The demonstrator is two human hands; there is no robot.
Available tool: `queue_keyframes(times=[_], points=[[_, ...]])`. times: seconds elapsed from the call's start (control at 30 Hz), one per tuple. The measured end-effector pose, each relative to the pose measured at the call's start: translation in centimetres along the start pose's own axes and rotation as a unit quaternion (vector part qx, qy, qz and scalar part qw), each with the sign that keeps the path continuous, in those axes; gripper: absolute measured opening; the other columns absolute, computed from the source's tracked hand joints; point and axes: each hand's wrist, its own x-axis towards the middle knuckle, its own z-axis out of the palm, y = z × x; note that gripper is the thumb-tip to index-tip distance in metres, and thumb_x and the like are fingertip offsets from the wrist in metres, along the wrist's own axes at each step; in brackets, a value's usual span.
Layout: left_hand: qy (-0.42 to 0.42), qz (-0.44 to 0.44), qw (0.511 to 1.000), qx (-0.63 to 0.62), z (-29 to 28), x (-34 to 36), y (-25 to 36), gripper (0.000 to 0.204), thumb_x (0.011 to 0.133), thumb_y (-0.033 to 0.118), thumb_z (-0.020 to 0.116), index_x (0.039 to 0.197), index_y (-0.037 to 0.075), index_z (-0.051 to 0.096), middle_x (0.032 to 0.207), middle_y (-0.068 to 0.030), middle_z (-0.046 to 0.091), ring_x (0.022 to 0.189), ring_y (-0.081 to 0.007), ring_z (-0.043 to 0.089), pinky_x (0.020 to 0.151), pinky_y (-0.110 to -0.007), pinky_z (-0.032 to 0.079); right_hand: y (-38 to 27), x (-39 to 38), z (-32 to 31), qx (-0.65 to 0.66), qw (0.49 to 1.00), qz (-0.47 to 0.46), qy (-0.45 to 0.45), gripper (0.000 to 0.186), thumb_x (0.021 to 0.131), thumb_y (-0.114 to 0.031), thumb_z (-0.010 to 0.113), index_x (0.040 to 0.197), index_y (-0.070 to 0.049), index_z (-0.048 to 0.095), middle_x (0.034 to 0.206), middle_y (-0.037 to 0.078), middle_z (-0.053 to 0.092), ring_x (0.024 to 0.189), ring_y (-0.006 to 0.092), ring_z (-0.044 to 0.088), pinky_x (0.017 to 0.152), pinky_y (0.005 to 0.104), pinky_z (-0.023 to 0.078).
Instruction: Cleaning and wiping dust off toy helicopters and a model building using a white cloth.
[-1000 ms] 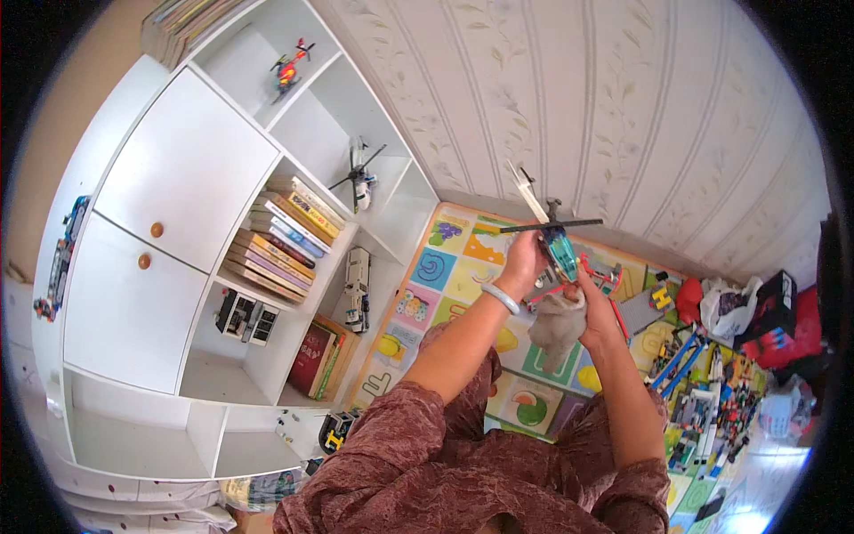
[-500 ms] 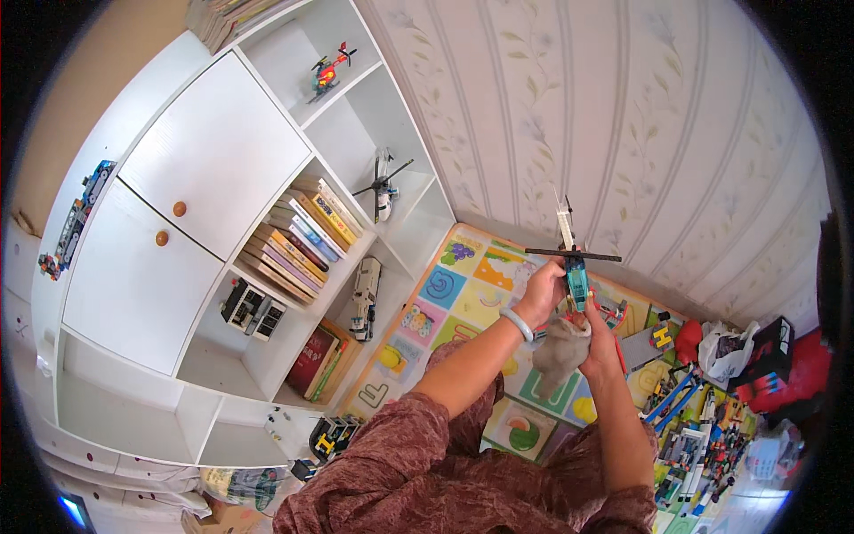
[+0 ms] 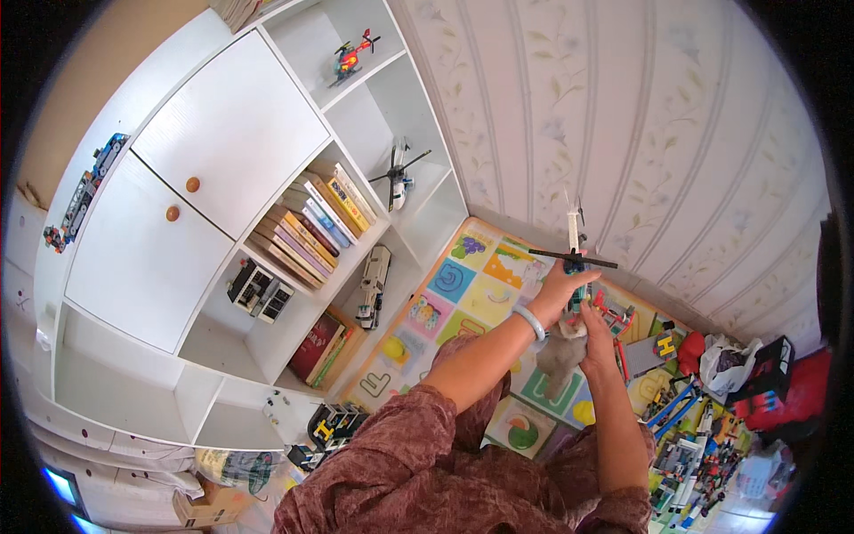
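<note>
A toy brick helicopter [image 3: 573, 233], with a white tail, a black rotor and a teal body, is held up in front of me. My left hand [image 3: 560, 292], a pale bracelet at its wrist, is closed round the teal body just below the rotor and covers much of it. My right hand [image 3: 598, 343] is closed on a grey cloth [image 3: 560, 363] and sits at the helicopter's near end. The cloth hangs down from its fingers. Whether the right fingertips also grip the helicopter is hard to make out.
On the left, a white shelf unit [image 3: 240, 98] holds books [image 3: 311, 227], a red toy helicopter [image 3: 354, 58] and a white one [image 3: 399, 182]. Loose toy bricks [image 3: 698, 454] spread at the lower right, near a white plastic bag [image 3: 725, 360]. A colourful play mat [image 3: 485, 298] covers the floor.
My left hand has shifted over the helicopter's body, hiding more of the teal part. The right hand stays close below with the cloth. The whole view has shifted slightly.
</note>
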Motion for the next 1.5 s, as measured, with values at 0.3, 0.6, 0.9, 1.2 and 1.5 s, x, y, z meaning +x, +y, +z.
queue_keyframes(times=[0.3, 0.6, 0.9, 1.2, 1.5], points=[[0.043, 0.030, 0.998, -0.032, -1.4, -0.2, 2.5, 0.053, 0.074, 0.004, 0.068, 0.124, 0.004, 0.052, 0.084, -0.0021, 0.055, 0.069, -0.0114, 0.055, 0.060, -0.026, 0.047, 0.5, 1.2, 0.4, -0.036, 0.998, 0.004, -0.051, 0.023, 0.090, -0.032, 0.066, 0.090, -0.011, 0.060, 0.078, -0.001, 0.055, 0.071, 0.0144, 0.057, 0.066, 0.0305, 0.049], [0.120, 0.122, 0.985, 0.000, -9.7, -6.3, 8.6, 0.050, 0.071, 0.000, 0.065, 0.119, 0.003, 0.051, 0.087, -0.0045, 0.059, 0.078, -0.0145, 0.059, 0.069, -0.029, 0.049, 1.6, 3.7, 0.7, -0.053, 0.994, 0.064, -0.076, 0.040, 0.084, -0.031, 0.070, 0.116, -0.009, 0.063, 0.093, 0.006, 0.064, 0.085, 0.0205, 0.064, 0.076, 0.0367, 0.053], [0.180, 0.075, 0.977, 0.087, -17.9, -26.4, 12.0, 0.057, 0.069, 0.001, 0.070, 0.121, 0.001, 0.048, 0.109, -0.0064, 0.060, 0.099, -0.0155, 0.060, 0.086, -0.027, 0.047, 3.4, 3.7, -0.8, -0.070, 0.990, 0.073, -0.103, 0.050, 0.093, -0.039, 0.060, 0.131, -0.008, 0.053, 0.116, 0.011, 0.061, 0.100, 0.0251, 0.062, 0.085, 0.0403, 0.052], [0.353, 0.080, 0.927, 0.096, -23.8, -47.3, 15.7, 0.062, 0.062, -0.007, 0.062, 0.121, -0.004, 0.043, 0.116, -0.0166, 0.062, 0.103, -0.0224, 0.063, 0.092, -0.031, 0.049, 4.5, 1.7, -3.2, -0.093, 0.988, 0.090, -0.090, 0.048, 0.095, -0.040, 0.056, 0.133, -0.010, 0.051, 0.122, 0.015, 0.058, 0.107, 0.0287, 0.059, 0.091, 0.0434, 0.049], [0.612, 0.094, 0.762, 0.190, -29.6, -63.5, 20.7, 0.039, 0.066, 0.009, 0.067, 0.103, -0.002, 0.064, 0.090, -0.0071, 0.066, 0.080, -0.0161, 0.059, 0.074, -0.027, 0.046, 3.6, 3.7, -8.5, -0.084, 0.985, 0.127, -0.077, 0.052, 0.093, -0.045, 0.056, 0.134, -0.013, 0.050, 0.127, 0.013, 0.056, 0.111, 0.0317, 0.057, 0.095, 0.0495, 0.046]])
